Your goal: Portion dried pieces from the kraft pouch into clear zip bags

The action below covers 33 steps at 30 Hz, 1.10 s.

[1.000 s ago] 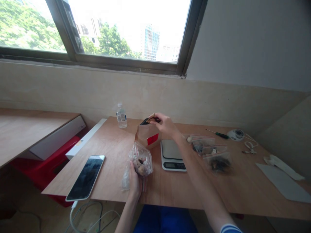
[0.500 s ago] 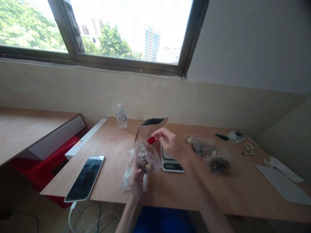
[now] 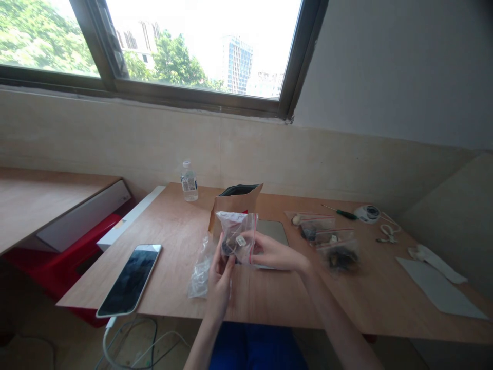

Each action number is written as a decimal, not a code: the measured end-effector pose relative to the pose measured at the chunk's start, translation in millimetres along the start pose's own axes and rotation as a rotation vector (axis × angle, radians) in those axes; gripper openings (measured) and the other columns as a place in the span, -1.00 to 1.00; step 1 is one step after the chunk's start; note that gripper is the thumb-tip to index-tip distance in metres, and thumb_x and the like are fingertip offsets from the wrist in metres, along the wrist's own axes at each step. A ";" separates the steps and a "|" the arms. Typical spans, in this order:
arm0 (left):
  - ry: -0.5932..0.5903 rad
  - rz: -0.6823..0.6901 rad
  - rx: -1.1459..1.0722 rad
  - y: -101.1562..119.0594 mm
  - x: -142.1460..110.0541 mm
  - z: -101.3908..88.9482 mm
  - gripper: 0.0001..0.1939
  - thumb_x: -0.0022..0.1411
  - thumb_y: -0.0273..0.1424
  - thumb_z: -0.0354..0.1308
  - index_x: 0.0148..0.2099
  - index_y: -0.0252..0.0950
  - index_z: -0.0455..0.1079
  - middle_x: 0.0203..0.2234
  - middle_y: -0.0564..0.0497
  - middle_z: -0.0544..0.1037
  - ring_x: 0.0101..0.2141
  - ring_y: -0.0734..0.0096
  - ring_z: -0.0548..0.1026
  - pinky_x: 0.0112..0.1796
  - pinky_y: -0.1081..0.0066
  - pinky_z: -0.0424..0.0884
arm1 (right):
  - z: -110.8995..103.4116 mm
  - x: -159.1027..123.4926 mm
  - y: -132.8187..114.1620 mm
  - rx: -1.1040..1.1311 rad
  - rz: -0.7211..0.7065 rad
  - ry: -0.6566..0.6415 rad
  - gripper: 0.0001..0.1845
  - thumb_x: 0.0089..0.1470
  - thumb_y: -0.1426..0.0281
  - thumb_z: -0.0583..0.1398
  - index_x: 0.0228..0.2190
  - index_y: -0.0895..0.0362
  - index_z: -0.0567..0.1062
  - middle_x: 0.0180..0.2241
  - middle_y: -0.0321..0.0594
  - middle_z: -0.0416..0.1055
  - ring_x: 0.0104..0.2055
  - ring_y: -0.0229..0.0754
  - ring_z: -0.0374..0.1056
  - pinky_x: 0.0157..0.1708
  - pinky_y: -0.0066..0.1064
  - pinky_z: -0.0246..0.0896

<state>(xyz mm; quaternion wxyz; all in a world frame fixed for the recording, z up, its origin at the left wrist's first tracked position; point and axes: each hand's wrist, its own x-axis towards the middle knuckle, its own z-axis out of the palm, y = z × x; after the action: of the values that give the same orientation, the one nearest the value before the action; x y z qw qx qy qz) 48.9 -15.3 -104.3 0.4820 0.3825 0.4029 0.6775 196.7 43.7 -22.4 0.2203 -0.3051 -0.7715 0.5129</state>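
A clear zip bag [image 3: 239, 240] with dark and brownish pieces and a small white label is held up over the table. My left hand [image 3: 220, 275] grips its lower left part, thumb in front. At its red-striped edge, which faces right, my right hand [image 3: 271, 252] has its fingers closed on the plastic. Behind the bag stands an open brown paper pouch [image 3: 231, 205] with a bit of red on its front. A kitchen scale [image 3: 275, 231] lies partly covered by my right hand. Crumpled clear plastic bags [image 3: 201, 272] rest left of my left hand.
Filled zip bags [image 3: 339, 257] lie to the right, near a screwdriver [image 3: 346, 214], a white dome camera [image 3: 366, 214] and a white sheet [image 3: 439, 288]. A phone [image 3: 131, 280] with a cable lies front left; a water bottle [image 3: 189, 185] stands at the back.
My right hand has come down from in front of the pouch onto the zip bag. The bag has turned and risen, with its red-striped edge now on the right.
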 end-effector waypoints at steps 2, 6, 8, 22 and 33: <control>0.017 -0.016 -0.025 -1.5 -1.2 0.8 -0.49 0.17 -0.24 0.15 0.18 -0.13 0.26 0.09 -0.05 0.39 0.16 0.15 0.22 0.16 0.20 0.11 | 6.8 1.6 6.9 0.032 -0.009 0.071 -0.60 0.00 0.45 0.22 -0.07 0.11 0.39 -0.11 -0.18 0.41 -0.13 -0.17 0.37 -0.16 -0.36 0.27; 0.051 -0.034 -0.085 -5.1 -3.8 -2.2 -0.51 0.18 -0.25 0.15 0.16 -0.11 0.26 0.11 -0.03 0.36 0.15 0.19 0.24 0.15 0.26 0.12 | 16.6 3.8 8.2 0.032 -0.018 0.175 -0.74 -0.01 0.38 0.25 -0.20 0.12 0.48 -0.17 -0.19 0.45 -0.16 -0.16 0.37 -0.20 -0.38 0.27; 0.063 -0.048 -0.083 -5.0 -4.7 -3.2 -0.56 0.16 -0.25 0.17 0.10 -0.14 0.32 0.06 -0.04 0.41 0.12 0.20 0.30 0.11 0.29 0.18 | 17.7 4.1 4.8 -0.040 -0.019 0.204 -0.78 -0.01 0.38 0.26 -0.25 0.13 0.50 -0.21 -0.19 0.46 -0.20 -0.17 0.38 -0.24 -0.40 0.27; 0.270 -0.269 -0.522 1.2 -1.6 -4.9 -0.71 0.07 -0.34 0.24 -0.12 -0.26 0.44 -0.20 -0.01 0.56 -0.21 0.43 0.51 -0.20 0.48 0.39 | -18.0 23.9 -21.3 0.111 -0.187 0.609 -0.73 -0.04 0.23 0.27 -0.30 0.12 0.52 -0.32 -0.24 0.52 -0.29 -0.23 0.43 -0.25 -0.42 0.31; 0.235 -0.236 -0.494 3.8 -2.1 -13.2 -0.59 0.09 -0.31 0.21 0.01 -0.24 0.40 -0.11 -0.05 0.53 -0.07 0.30 0.46 -0.08 0.38 0.35 | -46.2 84.8 -34.6 -0.497 -0.370 0.681 -0.77 0.11 0.32 0.16 -0.21 0.11 0.53 -0.12 -0.12 0.45 0.00 -0.10 0.29 0.06 -0.23 0.10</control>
<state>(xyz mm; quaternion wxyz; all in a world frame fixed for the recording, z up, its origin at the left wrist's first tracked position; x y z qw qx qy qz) 36.1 -20.5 -106.2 0.5859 0.1233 0.3206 0.7340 157.7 123.3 29.3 0.4691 -0.3571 -0.7964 0.1349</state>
